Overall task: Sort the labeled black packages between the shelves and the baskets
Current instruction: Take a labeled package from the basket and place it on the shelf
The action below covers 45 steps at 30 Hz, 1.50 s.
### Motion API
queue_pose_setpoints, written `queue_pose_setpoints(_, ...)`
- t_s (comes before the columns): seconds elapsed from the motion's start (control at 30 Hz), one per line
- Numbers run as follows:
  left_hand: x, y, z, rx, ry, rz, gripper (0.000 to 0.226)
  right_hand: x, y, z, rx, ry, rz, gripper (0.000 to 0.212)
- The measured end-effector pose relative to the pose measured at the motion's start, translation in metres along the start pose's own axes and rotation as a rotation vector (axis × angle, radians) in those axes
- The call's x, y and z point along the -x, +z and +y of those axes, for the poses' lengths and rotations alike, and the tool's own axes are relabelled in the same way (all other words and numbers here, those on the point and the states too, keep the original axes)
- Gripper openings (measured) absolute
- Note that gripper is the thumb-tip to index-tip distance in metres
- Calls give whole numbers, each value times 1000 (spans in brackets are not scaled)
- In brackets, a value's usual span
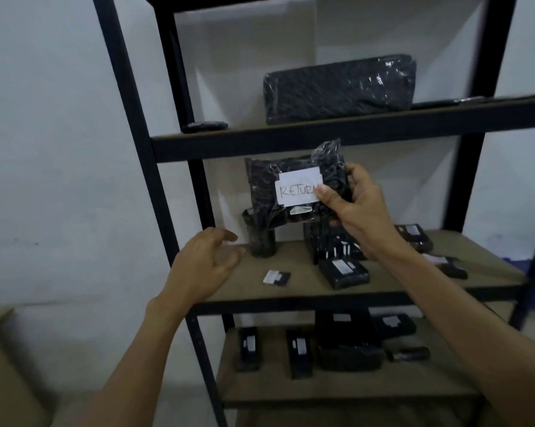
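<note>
Right hand [357, 208] grips a black package [294, 188] at centre frame, pinching its right edge between thumb and fingers. The package is lifted clear of the middle shelf [300, 286] and turned face-on to the camera, probably so the white label [298, 188] can be read: it says "RETUR", the last letter hidden under the thumb. Judgement: this is the label check that decides where the package goes.

Left hand [207, 263] is at lower left of centre, fingers spread and curled, holding nothing, hovering just over the front left corner of the middle shelf (likely ready to steady the package or take another).

Directly below the held package, a small dark upright cylinder [262, 243] stands on the shelf; right of it, several small labelled packs [343, 271] lie close together. A tiny one [277, 277] lies alone near the front edge.

Upper shelf [337, 135], top centre: one long wrapped bundle [340, 87]. Lower shelf [321, 386], bottom centre: more labelled packs in a loose row.

No basket clearly in view; a blue object at the right edge is too cut off to identify. The black rack post [127, 118] runs down the left of the frame, close beside the left forearm, and could snag a leftward carry.
</note>
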<state>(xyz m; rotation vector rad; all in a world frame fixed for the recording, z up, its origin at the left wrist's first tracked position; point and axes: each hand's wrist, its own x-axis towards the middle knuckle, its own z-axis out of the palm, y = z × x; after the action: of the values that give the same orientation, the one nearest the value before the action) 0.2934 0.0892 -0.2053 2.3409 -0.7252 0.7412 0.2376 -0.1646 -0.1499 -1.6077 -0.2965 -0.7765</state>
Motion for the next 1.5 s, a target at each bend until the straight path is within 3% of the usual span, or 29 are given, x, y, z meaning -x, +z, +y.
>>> queue_pose_setpoints(0.17,70,12,39,73,13,-43,24,90,-34,-9,-33,174,21,26)
queue_pose_setpoints(0.43,185,22,108,298,-28,-115,20,237,-77,-50,-120,320,177,34)
queue_pose_setpoints(0.67,252,31,176,416,-6,-192,11,335,-126,-88,-130,397,259,28)
queue_pose_setpoints(0.8,273,52,222,478,11,-215,24,379,-177,-102,-96,437,338,35)
queue_pose_setpoints(0.93,289,90,275,556,-18,-278,21,414,-241,-106,-81,499,398,46)
queue_pose_setpoints(1.17,302,186,388,642,-130,-336,12,452,-375,-95,-11,566,426,38)
queue_pose_setpoints(1.33,290,240,456,667,-153,-433,14,446,-463,-83,-24,611,488,29)
queue_pose_setpoints(1.5,254,310,499,647,-148,-501,14,423,-533,-46,5,638,532,36)
